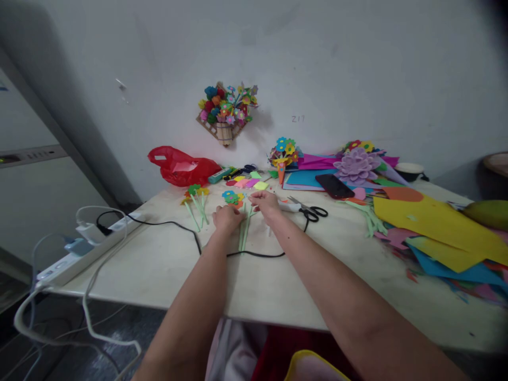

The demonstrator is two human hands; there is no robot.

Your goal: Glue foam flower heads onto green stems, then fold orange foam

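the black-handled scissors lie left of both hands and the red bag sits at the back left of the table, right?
Not quite: in the head view the scissors lie right of both the left hand and the right hand. The red bag does sit at the back left of the table.

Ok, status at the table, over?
Left hand, right hand at stems. Flowers just beyond. Cord by stems' near ends; scissors right of right hand.

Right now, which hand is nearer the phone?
The right. The right hand is left of the phone; the left hand is farther out on that same side.
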